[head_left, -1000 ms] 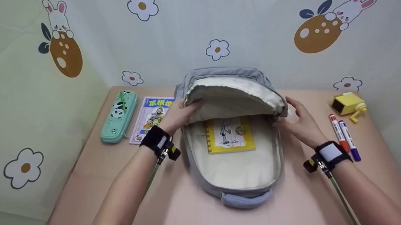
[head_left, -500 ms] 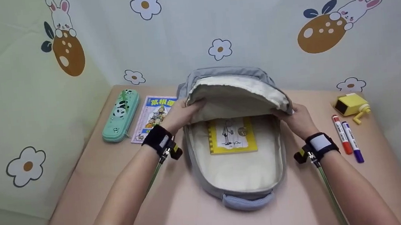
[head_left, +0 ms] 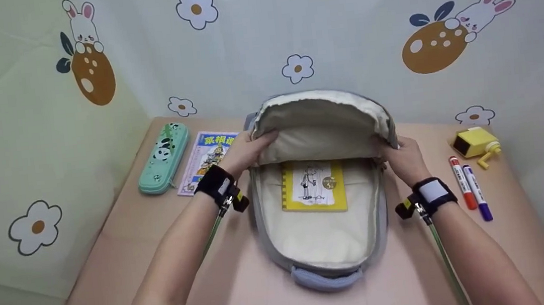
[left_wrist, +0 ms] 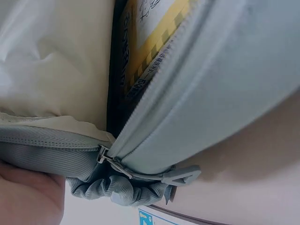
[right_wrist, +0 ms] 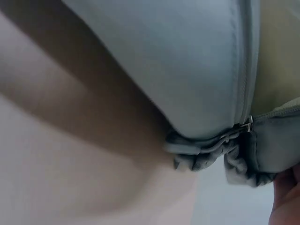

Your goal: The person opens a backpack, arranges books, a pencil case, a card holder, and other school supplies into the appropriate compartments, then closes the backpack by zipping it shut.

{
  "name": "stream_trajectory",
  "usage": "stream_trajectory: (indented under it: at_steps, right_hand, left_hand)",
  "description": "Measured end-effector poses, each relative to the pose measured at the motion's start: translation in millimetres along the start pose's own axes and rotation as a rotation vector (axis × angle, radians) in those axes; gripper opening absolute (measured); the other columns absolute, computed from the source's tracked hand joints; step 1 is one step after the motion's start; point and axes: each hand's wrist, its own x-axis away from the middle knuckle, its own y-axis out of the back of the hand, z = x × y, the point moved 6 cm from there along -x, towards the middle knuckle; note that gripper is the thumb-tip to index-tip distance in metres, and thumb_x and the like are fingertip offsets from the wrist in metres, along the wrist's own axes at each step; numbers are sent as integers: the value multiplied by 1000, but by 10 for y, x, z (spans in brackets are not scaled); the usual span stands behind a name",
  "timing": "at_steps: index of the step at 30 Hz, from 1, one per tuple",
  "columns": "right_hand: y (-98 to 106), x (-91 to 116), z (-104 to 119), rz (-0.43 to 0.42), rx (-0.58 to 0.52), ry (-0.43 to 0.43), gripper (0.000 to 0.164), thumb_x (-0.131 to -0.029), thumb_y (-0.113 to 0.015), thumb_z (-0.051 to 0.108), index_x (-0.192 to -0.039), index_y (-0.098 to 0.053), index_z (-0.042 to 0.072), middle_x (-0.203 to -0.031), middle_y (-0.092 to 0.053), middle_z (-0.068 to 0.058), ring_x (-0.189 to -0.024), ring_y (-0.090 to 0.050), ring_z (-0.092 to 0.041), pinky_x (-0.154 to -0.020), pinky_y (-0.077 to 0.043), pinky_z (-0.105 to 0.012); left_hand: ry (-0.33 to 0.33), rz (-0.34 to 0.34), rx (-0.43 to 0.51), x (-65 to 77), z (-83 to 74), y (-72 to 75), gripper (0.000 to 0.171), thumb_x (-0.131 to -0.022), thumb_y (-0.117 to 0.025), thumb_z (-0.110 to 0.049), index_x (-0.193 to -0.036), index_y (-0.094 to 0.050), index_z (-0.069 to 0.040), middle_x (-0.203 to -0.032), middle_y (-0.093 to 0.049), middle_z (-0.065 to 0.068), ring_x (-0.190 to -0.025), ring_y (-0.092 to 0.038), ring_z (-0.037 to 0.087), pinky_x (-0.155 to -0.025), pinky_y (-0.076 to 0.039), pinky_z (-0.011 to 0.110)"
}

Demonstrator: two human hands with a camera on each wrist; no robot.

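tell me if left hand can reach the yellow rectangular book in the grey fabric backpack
Probably yes, once the left hand releases the raised cream-lined flap; the right hand grips its other side, and the yellow book lies largely exposed.

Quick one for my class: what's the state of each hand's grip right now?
Left hand: closed, holding one side of the backpack flap.
Right hand: closed, holding its other side.
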Motion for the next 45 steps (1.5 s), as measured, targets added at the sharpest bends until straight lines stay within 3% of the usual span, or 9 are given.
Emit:
stream_trajectory:
  at_steps: [6, 11, 21, 26, 28, 33, 35, 39, 45]
  right_hand:
    - [-24, -55, -24, -33, 48, -31, 49, -95, -70, 45, -82, -63, -2, -77, -63, -6, -77, -58, -22, -67, -48, -33]
    - [-47, -65, 6, -41, 48, -65, 64, -88, -70, 64, -88, -66, 0, -93, -68, -10, -88, -60, -23, -75, -50, -33]
    - [-63, -84, 9, -35, 44, -109, 69, -86, -70, 67, -81, -58, 0, -91, -68, -14, -86, -62, -25, -74, -54, -36]
    - [-71, -83, 26, -24, 42, -118, 66, -86, -70, 68, -75, -52, 5, -83, -63, -10, -82, -58, -25, -71, -50, -35]
    - [-72, -82, 28, -21, 37, -120, 65, -86, -70, 67, -75, -52, 5, -81, -62, -9, -79, -58, -25, -69, -49, -34]
    - [-60, -71, 13, -19, 44, -140, 65, -86, -70, 67, -80, -56, 3, -84, -65, -8, -78, -58, -21, -69, -50, -35]
    - [-56, -65, 11, -18, 53, -146, 66, -85, -70, 68, -81, -57, 3, -88, -65, -9, -79, -58, -21, -70, -50, -35]
    - [-62, -63, 9, -16, 60, -143, 67, -85, -69, 69, -79, -53, 5, -87, -64, -10, -78, -57, -22, -71, -50, -38]
    - [-80, -73, 15, -14, 37, -134, 66, -85, -71, 67, -76, -52, 5, -85, -68, -11, -82, -63, -24, -76, -54, -40]
  left_hand:
    - [27, -15, 20, -41, 40, 20, 43, -91, -75, -47, -109, -73, -8, -99, -73, 7, -85, -66, 20, -77, -52, 30]
    - [33, -15, 23, -8, 36, 19, 47, -89, -78, -48, -112, -71, -8, -99, -72, 7, -79, -64, 16, -69, -50, 27]
    - [-65, 62, -39, 136, -44, 78, 63, -91, -77, -39, -140, -55, -7, -135, -62, 14, -117, -61, 29, -96, -52, 41]
    - [-134, -9, -21, 248, -85, 322, 64, -105, -54, -43, -152, -43, -2, -153, -48, 17, -141, -45, 29, -117, -33, 40]
    - [-112, -75, -53, 296, -79, 466, 63, -107, -47, -45, -152, -42, -2, -152, -48, 17, -142, -44, 29, -117, -33, 41]
    - [58, -169, -356, 393, 79, 753, 67, -105, -52, -40, -154, -35, 4, -155, -42, 25, -141, -42, 38, -112, -40, 48]
    - [144, -158, -524, 413, 198, 810, 71, -103, -56, -37, -152, -34, 9, -152, -42, 30, -138, -43, 42, -111, -40, 51]
    - [297, -118, -816, 428, 446, 859, 66, -95, -66, -42, -132, -54, 13, -128, -60, 29, -115, -58, 41, -102, -46, 50]
    - [385, -141, -920, 456, 589, 917, 60, -90, -72, -46, -114, -64, 9, -109, -62, 21, -98, -56, 34, -95, -47, 49]
